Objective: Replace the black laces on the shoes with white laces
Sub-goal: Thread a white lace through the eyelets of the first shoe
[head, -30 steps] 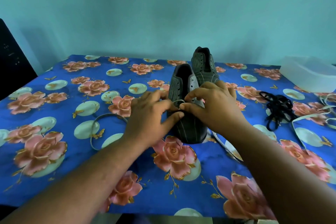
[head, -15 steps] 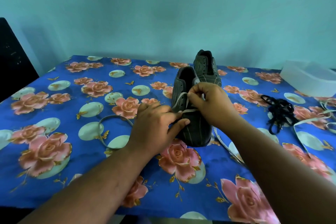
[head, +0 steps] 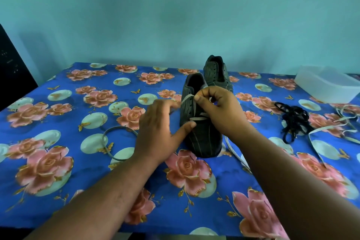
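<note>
Head view: a person's two bare forearms reach over a table draped in a blue cloth [head: 58, 161] printed with pink roses and pale discs.
Near shoe: a dark grey striped shoe [head: 200, 132] stands at the table's middle, toe toward the camera, between the two hands.
Far shoe: a second dark striped shoe [head: 216, 72] stands just behind the first, its eyelets bare.
White lace: a flat white lace [head: 187, 99] crosses the near shoe's lower eyelets, and one strand rises taut from the shoe's left side to the right hand.
Right hand: the right hand [head: 222, 109] hovers over the shoe's tongue, thumb and forefinger pinching the raised strand, the other fingers curled in.
Left hand: the left hand [head: 159, 128] rests against the shoe's left side, thumb stretched out and pressing the upper beside the lowest crossing; the fingers are loosely bent, and whether they hold any lace cannot be told.
Loose end, left: a loop of the white lace [head: 111, 142] lies on the cloth left of the left wrist.
Loose end, right: another white length [head: 233, 152] trails from the shoe under the right forearm.
Black laces: a tangle of black laces [head: 294, 121] lies on the cloth well right of the shoes.
Spare white lace: a further white lace [head: 331, 128] sprawls just beside the black tangle, toward the right edge.
Container: a translucent plastic box [head: 327, 84] sits at the far right corner.
</note>
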`<state>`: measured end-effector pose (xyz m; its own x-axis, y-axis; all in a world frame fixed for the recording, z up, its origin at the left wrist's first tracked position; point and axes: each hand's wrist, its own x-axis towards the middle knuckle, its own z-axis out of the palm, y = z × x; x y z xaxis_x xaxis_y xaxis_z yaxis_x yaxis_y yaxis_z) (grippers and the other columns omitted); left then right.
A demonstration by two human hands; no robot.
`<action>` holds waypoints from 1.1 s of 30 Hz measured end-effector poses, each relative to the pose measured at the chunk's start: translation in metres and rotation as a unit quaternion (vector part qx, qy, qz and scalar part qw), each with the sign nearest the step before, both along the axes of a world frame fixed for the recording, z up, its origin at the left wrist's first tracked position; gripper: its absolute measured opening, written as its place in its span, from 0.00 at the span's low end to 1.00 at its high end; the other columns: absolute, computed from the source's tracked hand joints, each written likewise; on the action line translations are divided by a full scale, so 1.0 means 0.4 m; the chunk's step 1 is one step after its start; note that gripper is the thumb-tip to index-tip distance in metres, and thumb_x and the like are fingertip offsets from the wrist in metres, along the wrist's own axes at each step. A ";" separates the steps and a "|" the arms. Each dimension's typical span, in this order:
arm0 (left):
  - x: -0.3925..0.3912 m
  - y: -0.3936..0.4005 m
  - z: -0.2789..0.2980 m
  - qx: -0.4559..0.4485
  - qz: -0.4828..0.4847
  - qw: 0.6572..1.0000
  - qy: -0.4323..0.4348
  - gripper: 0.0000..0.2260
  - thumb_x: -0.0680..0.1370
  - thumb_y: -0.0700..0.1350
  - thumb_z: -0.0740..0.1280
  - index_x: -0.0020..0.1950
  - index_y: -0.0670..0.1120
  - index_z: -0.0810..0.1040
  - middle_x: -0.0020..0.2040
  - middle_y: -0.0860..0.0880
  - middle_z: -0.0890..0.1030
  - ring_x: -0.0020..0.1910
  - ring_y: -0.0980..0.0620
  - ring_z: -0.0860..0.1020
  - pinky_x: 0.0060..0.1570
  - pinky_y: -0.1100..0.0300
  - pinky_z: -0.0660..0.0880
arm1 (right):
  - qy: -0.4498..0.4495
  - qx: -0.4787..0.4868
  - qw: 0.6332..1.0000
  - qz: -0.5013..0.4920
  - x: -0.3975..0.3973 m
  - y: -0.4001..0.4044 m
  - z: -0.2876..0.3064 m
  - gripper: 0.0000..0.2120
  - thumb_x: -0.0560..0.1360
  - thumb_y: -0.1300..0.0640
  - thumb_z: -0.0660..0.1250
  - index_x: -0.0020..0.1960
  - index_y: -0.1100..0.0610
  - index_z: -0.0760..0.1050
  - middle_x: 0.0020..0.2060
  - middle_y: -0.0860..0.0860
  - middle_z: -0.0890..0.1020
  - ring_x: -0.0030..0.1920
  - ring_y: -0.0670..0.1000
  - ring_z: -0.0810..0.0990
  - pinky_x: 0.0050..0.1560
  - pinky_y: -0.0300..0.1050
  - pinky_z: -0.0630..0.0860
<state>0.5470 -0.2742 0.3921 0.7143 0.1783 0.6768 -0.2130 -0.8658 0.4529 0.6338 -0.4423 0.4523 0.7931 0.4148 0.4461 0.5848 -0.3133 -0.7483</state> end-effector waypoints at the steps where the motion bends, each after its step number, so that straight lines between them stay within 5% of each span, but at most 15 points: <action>1: 0.004 0.002 0.006 -0.022 0.003 1.000 0.010 0.30 0.76 0.68 0.64 0.68 0.48 0.71 0.63 0.48 0.75 0.63 0.47 0.74 0.59 0.44 0.75 | 0.017 -0.006 1.000 0.013 -0.001 -0.004 0.003 0.05 0.80 0.54 0.71 0.45 0.51 0.81 0.40 0.44 0.79 0.38 0.39 0.76 0.40 0.34 0.73; 4: 0.015 0.004 0.030 -0.026 -0.018 0.996 0.081 0.33 0.77 0.70 0.60 0.76 0.51 0.68 0.71 0.50 0.74 0.71 0.48 0.71 0.67 0.44 0.72 | 0.031 -0.023 0.999 0.023 0.003 -0.031 -0.010 0.04 0.79 0.53 0.71 0.46 0.46 0.80 0.46 0.44 0.79 0.49 0.44 0.77 0.51 0.40 0.75; 7: 0.014 0.000 0.041 0.000 -0.051 0.993 0.105 0.20 0.78 0.64 0.64 0.61 0.52 0.80 0.55 0.55 0.83 0.55 0.51 0.80 0.54 0.45 0.78 | 0.028 -0.062 0.997 -0.019 0.005 -0.077 -0.035 0.03 0.79 0.48 0.70 0.51 0.46 0.78 0.50 0.45 0.77 0.51 0.45 0.76 0.49 0.40 0.72; 10: 0.013 0.007 0.045 -0.043 -0.052 0.991 0.116 0.07 0.82 0.52 0.68 0.52 0.49 0.81 0.45 0.55 0.82 0.42 0.54 0.79 0.44 0.52 0.76 | 0.006 -0.157 0.987 -0.043 -0.006 -0.112 -0.059 0.07 0.79 0.43 0.69 0.50 0.45 0.76 0.49 0.46 0.78 0.49 0.46 0.75 0.44 0.36 0.66; 12: 0.006 0.017 0.060 -0.152 -0.083 0.971 0.163 0.08 0.84 0.50 0.65 0.51 0.46 0.79 0.41 0.54 0.82 0.39 0.56 0.79 0.43 0.55 0.75 | 0.012 -0.171 0.984 -0.045 -0.006 -0.127 -0.063 0.06 0.80 0.46 0.68 0.48 0.48 0.75 0.48 0.48 0.79 0.48 0.48 0.76 0.42 0.36 0.67; 14: -0.009 0.020 0.083 -0.340 -0.129 0.913 0.186 0.09 0.85 0.47 0.62 0.50 0.43 0.76 0.39 0.50 0.82 0.36 0.50 0.80 0.43 0.53 0.78 | 0.054 -0.153 0.986 -0.034 -0.008 -0.141 -0.053 0.08 0.82 0.49 0.66 0.47 0.51 0.75 0.44 0.51 0.81 0.44 0.51 0.77 0.42 0.43 0.71; 16: -0.025 0.026 0.105 -0.454 -0.139 0.858 0.193 0.08 0.85 0.46 0.61 0.49 0.44 0.73 0.36 0.48 0.75 0.28 0.52 0.71 0.32 0.56 0.73 | 0.104 -0.087 0.991 -0.021 -0.012 -0.151 -0.032 0.08 0.83 0.51 0.64 0.48 0.54 0.74 0.39 0.53 0.83 0.40 0.53 0.80 0.43 0.49 0.75; 17: -0.032 0.036 0.113 -0.451 -0.124 0.862 0.197 0.08 0.85 0.47 0.62 0.49 0.45 0.74 0.36 0.49 0.74 0.27 0.55 0.69 0.29 0.58 0.69 | 0.111 -0.061 0.992 -0.020 -0.012 -0.158 -0.023 0.08 0.84 0.53 0.64 0.48 0.56 0.74 0.36 0.50 0.84 0.37 0.51 0.81 0.42 0.48 0.76; 19: -0.039 0.072 0.119 -0.301 -0.078 0.926 0.213 0.09 0.84 0.52 0.65 0.49 0.49 0.79 0.38 0.50 0.79 0.30 0.58 0.74 0.33 0.59 0.71 | 0.059 -0.086 0.994 -0.038 -0.016 -0.170 -0.003 0.06 0.84 0.56 0.64 0.49 0.57 0.74 0.30 0.43 0.81 0.31 0.40 0.79 0.36 0.36 0.72; 21: -0.048 0.110 0.130 -0.096 -0.041 0.971 0.217 0.11 0.80 0.58 0.68 0.48 0.53 0.83 0.36 0.55 0.82 0.33 0.58 0.77 0.35 0.57 0.73 | -0.050 -0.205 0.975 -0.066 -0.012 -0.182 0.014 0.05 0.83 0.52 0.64 0.52 0.53 0.76 0.33 0.42 0.80 0.34 0.41 0.79 0.35 0.42 0.71; 23: -0.058 0.133 0.148 -0.010 -0.021 0.976 0.215 0.10 0.79 0.58 0.69 0.45 0.54 0.85 0.32 0.60 0.80 0.32 0.60 0.76 0.34 0.56 0.72 | -0.122 -0.342 0.928 -0.085 -0.014 -0.191 0.033 0.07 0.84 0.48 0.62 0.55 0.48 0.78 0.40 0.43 0.81 0.40 0.49 0.79 0.38 0.47 0.73; 25: -0.063 0.144 0.160 0.004 -0.017 0.974 0.227 0.10 0.80 0.56 0.69 0.42 0.55 0.83 0.32 0.61 0.80 0.34 0.59 0.78 0.36 0.54 0.73 | -0.133 -0.395 0.904 -0.090 -0.011 -0.201 0.052 0.09 0.84 0.46 0.60 0.52 0.46 0.79 0.41 0.46 0.80 0.41 0.53 0.79 0.39 0.48 0.76; 33: -0.072 0.164 0.117 -0.017 0.009 0.966 0.259 0.10 0.81 0.53 0.68 0.41 0.55 0.83 0.38 0.58 0.82 0.38 0.60 0.78 0.37 0.57 0.72 | -0.062 -0.368 0.922 -0.104 -0.009 -0.237 0.048 0.11 0.84 0.46 0.61 0.47 0.46 0.79 0.37 0.45 0.80 0.40 0.52 0.78 0.40 0.47 0.76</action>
<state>0.5182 -0.2088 0.4389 0.9519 0.2099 0.2232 0.0646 -0.8495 0.5236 0.6302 -0.5370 0.4716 0.8514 0.4859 0.1976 0.5215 -0.8246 -0.2194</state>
